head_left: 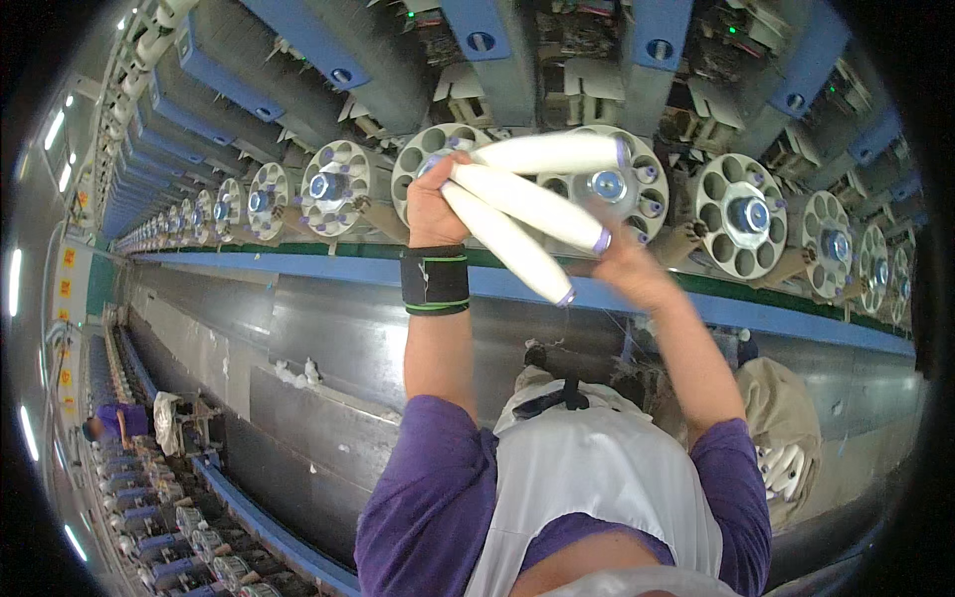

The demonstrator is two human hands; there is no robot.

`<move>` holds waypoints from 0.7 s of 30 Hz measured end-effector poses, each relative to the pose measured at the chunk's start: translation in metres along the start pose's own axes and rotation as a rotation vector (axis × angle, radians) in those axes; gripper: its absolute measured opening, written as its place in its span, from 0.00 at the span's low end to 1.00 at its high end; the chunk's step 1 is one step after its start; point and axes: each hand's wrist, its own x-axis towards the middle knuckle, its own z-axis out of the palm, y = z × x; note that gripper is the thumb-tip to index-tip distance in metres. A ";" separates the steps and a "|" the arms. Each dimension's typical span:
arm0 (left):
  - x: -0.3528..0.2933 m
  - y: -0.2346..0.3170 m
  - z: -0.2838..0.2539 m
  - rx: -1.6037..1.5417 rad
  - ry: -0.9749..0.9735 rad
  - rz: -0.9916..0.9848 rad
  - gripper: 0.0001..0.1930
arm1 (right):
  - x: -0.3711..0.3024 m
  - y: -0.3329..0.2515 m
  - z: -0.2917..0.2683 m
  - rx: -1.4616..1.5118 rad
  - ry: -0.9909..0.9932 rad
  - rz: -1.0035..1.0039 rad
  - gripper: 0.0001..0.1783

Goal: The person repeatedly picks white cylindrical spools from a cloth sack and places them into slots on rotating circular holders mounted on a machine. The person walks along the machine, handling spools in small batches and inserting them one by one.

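Three white yarn bobbins with purple ends fan out to the right from my left hand (435, 207), whose fingers are closed around their narrow ends. The upper bobbin (549, 153) is blurred and points right. A middle bobbin (527, 206) and a lower bobbin (505, 242) slant down to the right. My right hand (637, 267) is beside the middle bobbin's purple base; motion smears its fingers, so contact is unclear. Behind the bobbins are round magazines with holes, among them one magazine (652, 147) partly hidden by them and another magazine (709, 212) to the right.
A blue rail (696, 310) runs along the machine below the magazines. At right, a beige sack (781, 398) holds several white bobbins (783, 470). Far left, a person in purple (121, 422) stands near a cloth-draped cart (169, 423). White fluff (298, 374) lies on the floor.
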 end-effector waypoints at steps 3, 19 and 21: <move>-0.029 0.048 -0.025 0.036 0.199 0.252 0.10 | 0.034 -0.026 0.050 -0.009 -0.405 0.507 0.16; -0.027 0.054 -0.125 0.895 1.159 1.087 0.04 | 0.277 0.050 0.105 -0.043 -0.070 0.253 0.11; -0.026 0.039 -0.115 1.109 1.079 1.042 0.04 | 0.274 0.050 0.106 0.170 -0.194 0.259 0.12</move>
